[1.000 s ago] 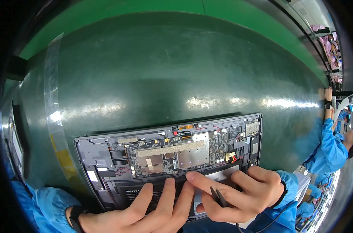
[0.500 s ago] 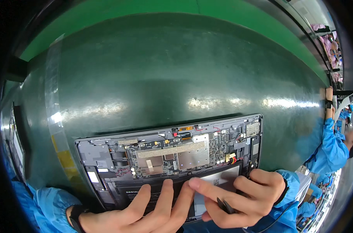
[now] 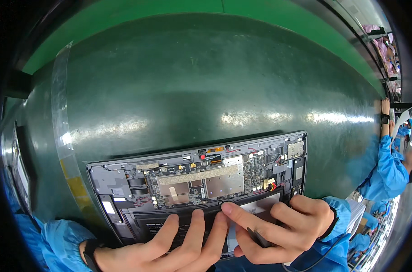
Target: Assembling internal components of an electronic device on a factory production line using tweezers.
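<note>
An opened tablet-like device (image 3: 111, 181) lies tilted on the green bench, its inner side up. Its circuit board (image 3: 256, 172) with metal shields runs across the upper half. Below the board sits a black battery (image 3: 154, 231), partly covered by my fingers. My left hand (image 3: 183, 245) rests on the battery, fingers stretched and spread, holding nothing. My right hand (image 3: 287, 231) presses its index fingertip at the battery's upper edge, just below the board and close to the left fingers. Black tweezers (image 3: 258, 236) are tucked in its curled fingers; most of their length is hidden.
Clear and yellow tape (image 3: 74, 181) runs along the green bench (image 3: 192, 81) on the left. Beyond it, another device (image 3: 21, 167) stands at the left rim. A co-worker's blue sleeve (image 3: 382, 177) reaches in at right. A thin cable (image 3: 321, 260) hangs by my right wrist.
My right index fingertip has shifted slightly up toward the board. The tweezers have turned a little in the hand. The left hand stays nearly still.
</note>
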`<state>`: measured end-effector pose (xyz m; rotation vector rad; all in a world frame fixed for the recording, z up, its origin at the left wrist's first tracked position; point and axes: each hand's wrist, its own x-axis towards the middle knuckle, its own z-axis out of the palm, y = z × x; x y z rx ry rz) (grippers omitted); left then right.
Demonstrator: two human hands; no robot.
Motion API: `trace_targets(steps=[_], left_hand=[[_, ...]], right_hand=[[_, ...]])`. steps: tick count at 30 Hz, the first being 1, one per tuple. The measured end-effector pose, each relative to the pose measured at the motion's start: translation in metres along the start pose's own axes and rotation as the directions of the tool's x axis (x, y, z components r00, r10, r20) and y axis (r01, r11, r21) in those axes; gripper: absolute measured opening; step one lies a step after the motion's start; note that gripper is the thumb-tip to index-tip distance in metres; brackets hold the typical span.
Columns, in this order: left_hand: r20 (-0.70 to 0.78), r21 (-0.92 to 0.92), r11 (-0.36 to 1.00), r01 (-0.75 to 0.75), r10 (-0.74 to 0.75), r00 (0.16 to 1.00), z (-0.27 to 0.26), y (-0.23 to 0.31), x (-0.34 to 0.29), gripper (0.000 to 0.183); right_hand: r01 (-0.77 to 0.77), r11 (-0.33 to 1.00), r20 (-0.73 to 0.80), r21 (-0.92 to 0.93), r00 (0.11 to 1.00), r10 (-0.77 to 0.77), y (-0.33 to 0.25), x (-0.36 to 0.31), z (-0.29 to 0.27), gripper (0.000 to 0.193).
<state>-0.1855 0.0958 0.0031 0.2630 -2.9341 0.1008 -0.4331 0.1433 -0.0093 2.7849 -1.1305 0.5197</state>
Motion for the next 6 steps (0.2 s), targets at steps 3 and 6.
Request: trace_targets(steps=[3, 6], left_hand=[[-0.008, -0.01, 1.0, 0.001, -0.001, 1.0, 0.002, 0.0, 0.0, 0.033], [0.033, 0.168, 0.969, -0.18, 0.177, 0.984, 0.009, -0.007, -0.011, 0.042]], right_hand=[[-0.002, 1.0, -0.011, -0.02, 1.0, 0.002, 0.0, 0.0, 0.001, 0.023], [0.023, 0.999, -0.021, -0.031, 0.999, -0.024, 0.0, 0.001, 0.001, 0.023]])
